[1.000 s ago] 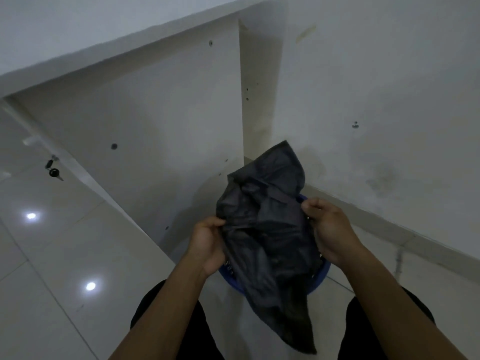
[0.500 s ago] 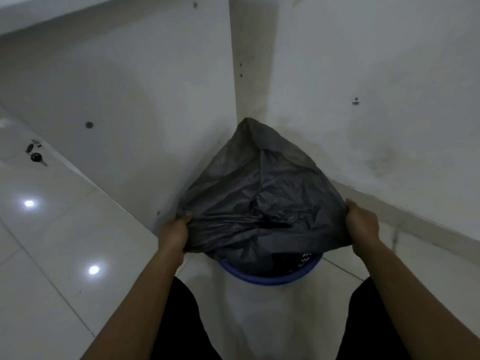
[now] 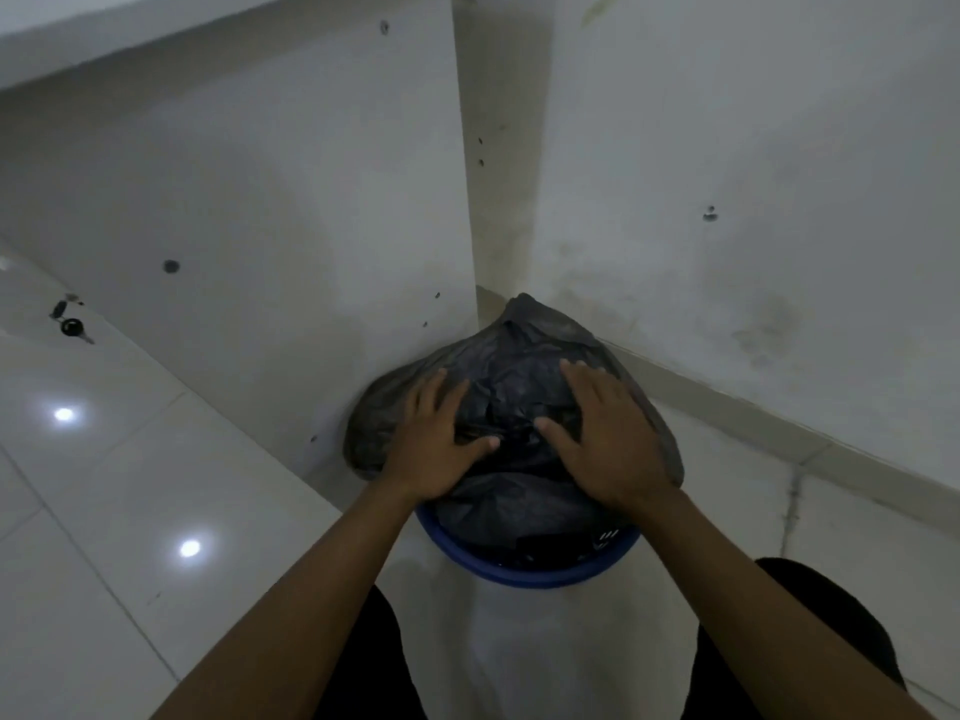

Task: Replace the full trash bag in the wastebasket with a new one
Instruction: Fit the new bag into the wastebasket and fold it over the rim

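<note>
A blue wastebasket (image 3: 524, 573) stands on the white tiled floor in the corner of two walls. A dark grey trash bag (image 3: 524, 330) is spread over its top like a puffed dome, hiding most of the rim and hanging past it on the left and right. My left hand (image 3: 434, 439) lies flat on the bag's left half, fingers spread. My right hand (image 3: 608, 433) lies flat on the right half, also with fingers apart. Both palms press on the plastic without gripping it. The basket's inside is hidden.
A white panel (image 3: 311, 226) rises just left of the basket and a stained white wall (image 3: 753, 200) stands behind and to the right. A bunch of keys (image 3: 70, 322) lies on the floor at far left. My dark-clothed knees flank the basket.
The bag went from bunched between my hands to stretched wide, and now lies draped over the basket. Both hands let go of its edges and moved inward onto its top.
</note>
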